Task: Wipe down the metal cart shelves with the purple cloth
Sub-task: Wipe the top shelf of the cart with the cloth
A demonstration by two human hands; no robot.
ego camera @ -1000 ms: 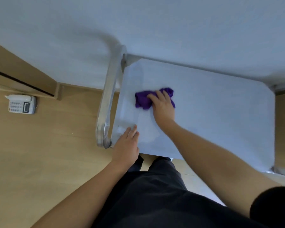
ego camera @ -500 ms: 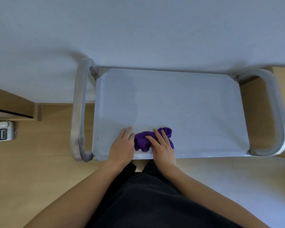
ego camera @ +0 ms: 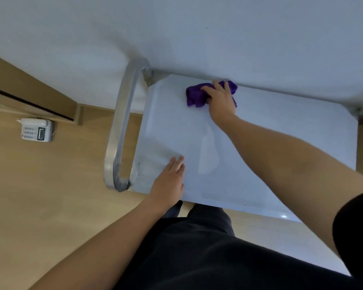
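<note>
The metal cart's top shelf (ego camera: 281, 130) is a flat grey sheet seen from above, with a curved metal handle (ego camera: 122, 126) at its left end. A crumpled purple cloth (ego camera: 195, 96) lies at the shelf's far edge, close to the wall. My right hand (ego camera: 220, 101) presses down on the cloth, fingers spread over it. My left hand (ego camera: 169, 181) lies flat on the shelf's near left corner, fingers apart and holding nothing. A faint damp streak runs down the shelf between the two hands. Lower shelves are hidden under the top one.
A white wall (ego camera: 197, 34) stands right behind the cart. A white telephone (ego camera: 36, 130) sits on the wooden floor to the left, beside a wooden door frame (ego camera: 29, 97). My dark trousers fill the bottom of the view.
My right hand has pushed the cloth from the shelf's near edge to its far edge by the wall. My left hand stays on the near left corner. The view has swung to the left.
</note>
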